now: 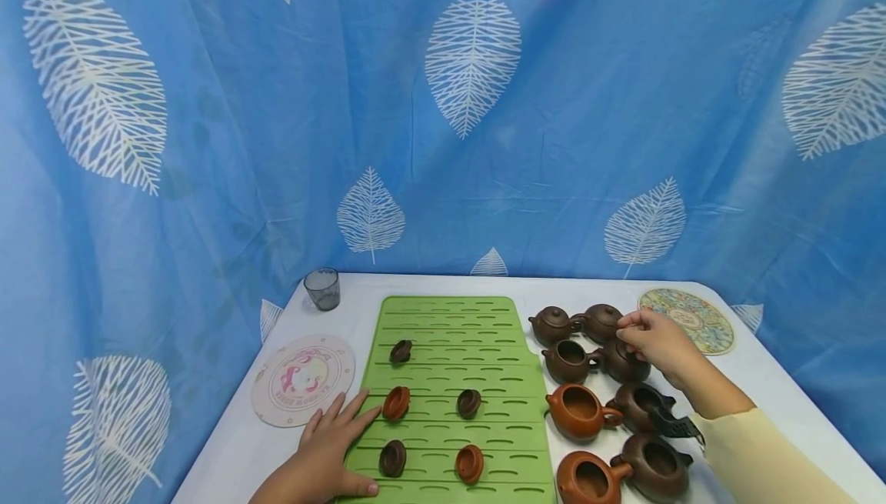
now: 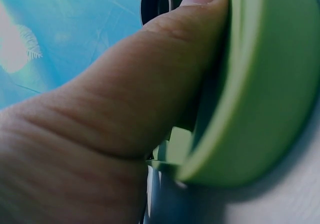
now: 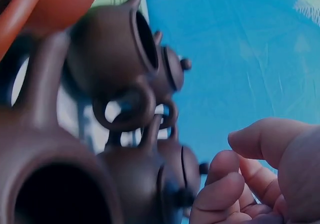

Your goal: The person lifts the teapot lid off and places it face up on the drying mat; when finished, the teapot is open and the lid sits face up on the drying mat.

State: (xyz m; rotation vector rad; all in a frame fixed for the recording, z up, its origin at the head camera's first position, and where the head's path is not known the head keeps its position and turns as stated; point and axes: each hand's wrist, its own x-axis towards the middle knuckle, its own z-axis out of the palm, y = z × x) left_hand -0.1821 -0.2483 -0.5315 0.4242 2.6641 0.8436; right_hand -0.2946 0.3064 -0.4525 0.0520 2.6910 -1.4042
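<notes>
My right hand [image 1: 654,342] hovers beside a lidded brown teapot [image 1: 626,364], fingers loosely curled. In the right wrist view its thumb and fingertips stand close to the dark lid knobs [image 3: 183,198], with nothing visible between them. Two more lidded teapots stand behind, one brown teapot [image 1: 552,325] at the left and another [image 1: 601,321] beside it. Fingers spread, my left hand [image 1: 325,454] rests on the left edge of a green ridged mat [image 1: 429,319]. Its thumb [image 2: 150,58] lies along the mat's rim. Near those fingers is an orange-brown lid [image 1: 397,404].
Other lids lie on the mat, among them a brown lid [image 1: 468,404] and an orange-brown lid [image 1: 469,464]. Several lidless teapots stand right of the mat, including an orange teapot [image 1: 577,421]. A glass [image 1: 322,290], a pink round mat [image 1: 301,381] and a patterned round mat [image 1: 692,321] flank them.
</notes>
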